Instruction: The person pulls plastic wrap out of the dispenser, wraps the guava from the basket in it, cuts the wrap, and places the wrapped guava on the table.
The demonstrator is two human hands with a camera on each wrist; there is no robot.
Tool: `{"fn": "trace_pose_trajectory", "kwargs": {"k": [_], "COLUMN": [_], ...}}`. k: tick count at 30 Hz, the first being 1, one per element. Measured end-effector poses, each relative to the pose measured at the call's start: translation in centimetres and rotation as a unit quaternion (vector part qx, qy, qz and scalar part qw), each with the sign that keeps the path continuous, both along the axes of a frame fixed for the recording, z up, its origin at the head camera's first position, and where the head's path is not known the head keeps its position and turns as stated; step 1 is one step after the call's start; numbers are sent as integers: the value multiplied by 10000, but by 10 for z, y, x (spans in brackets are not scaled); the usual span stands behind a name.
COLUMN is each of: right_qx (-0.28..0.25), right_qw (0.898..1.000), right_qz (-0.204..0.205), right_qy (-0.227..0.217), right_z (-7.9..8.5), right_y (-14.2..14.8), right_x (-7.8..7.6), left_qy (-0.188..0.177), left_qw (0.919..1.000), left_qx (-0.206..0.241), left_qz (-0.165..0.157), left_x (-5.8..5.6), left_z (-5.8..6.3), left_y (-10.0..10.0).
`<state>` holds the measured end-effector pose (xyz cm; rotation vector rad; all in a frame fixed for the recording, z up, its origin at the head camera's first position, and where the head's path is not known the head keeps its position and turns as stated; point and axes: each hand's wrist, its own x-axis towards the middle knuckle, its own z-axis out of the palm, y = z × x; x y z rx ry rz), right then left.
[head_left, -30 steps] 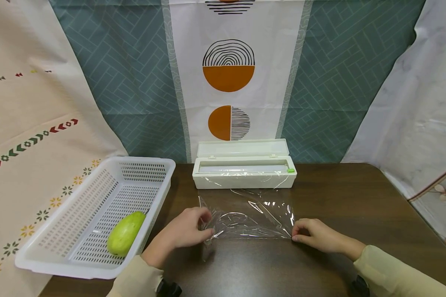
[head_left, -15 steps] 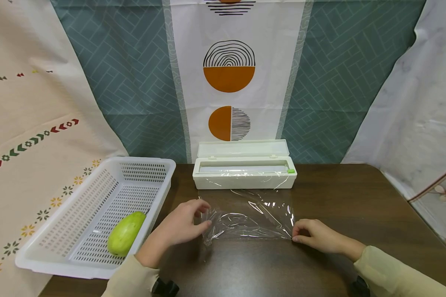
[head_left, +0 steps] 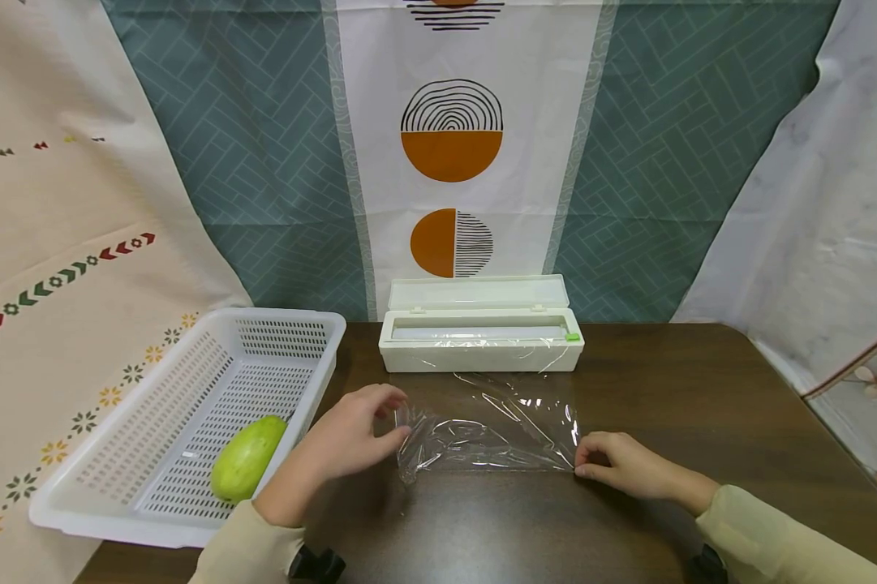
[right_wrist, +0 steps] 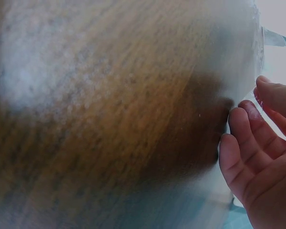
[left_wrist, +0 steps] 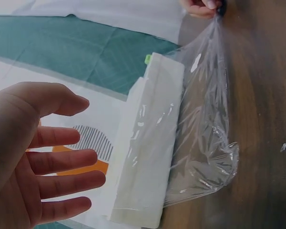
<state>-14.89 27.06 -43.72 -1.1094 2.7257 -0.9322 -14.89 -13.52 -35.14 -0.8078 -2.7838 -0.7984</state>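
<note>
A sheet of clear cling film (head_left: 492,438) runs from a white dispenser box (head_left: 482,358) toward the near side of the dark table, its left edge crumpled. The box lid stands raised, with the roll visible inside. At the film's near right corner, my right hand (head_left: 624,463) pinches the edge between thumb and fingers; in the right wrist view, that hand (right_wrist: 260,152) has curled fingers close to the tabletop. My left hand (head_left: 350,436) hovers beside the film's left edge. Its fingers (left_wrist: 69,185) are spread and hold nothing in the left wrist view.
On the left stands a white slotted plastic basket (head_left: 153,438), with a green oval fruit (head_left: 250,458) inside. A small green slider (head_left: 572,337) sits at the box's right end. Patterned cloth (head_left: 285,162) hangs behind the dark wooden table (head_left: 672,381).
My left hand has drawn back slightly to the left and away from the film's edge. The right hand and the box look unmoved.
</note>
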Motion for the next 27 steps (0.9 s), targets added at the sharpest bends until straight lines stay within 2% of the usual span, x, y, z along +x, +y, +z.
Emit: {"fn": "trace_pose_trajectory", "kwargs": {"k": [8,16,27], "right_qx": [16,-1,4], "right_qw": [9999,10000,10000], "right_qz": [13,50,58], "right_qy": [-113,36,-73], "right_z": [1,0,1], "right_y": [0,0,0], "right_x": [0,0,0], "left_qy": [-92,119,13], "left_qw": [9996,9993,9985], "left_qx": [41,15,80], "left_qz": [250,365,549], "left_x": [3,6,10], "left_z": [8,18,26], "left_y": [-6,-13,-25]}}
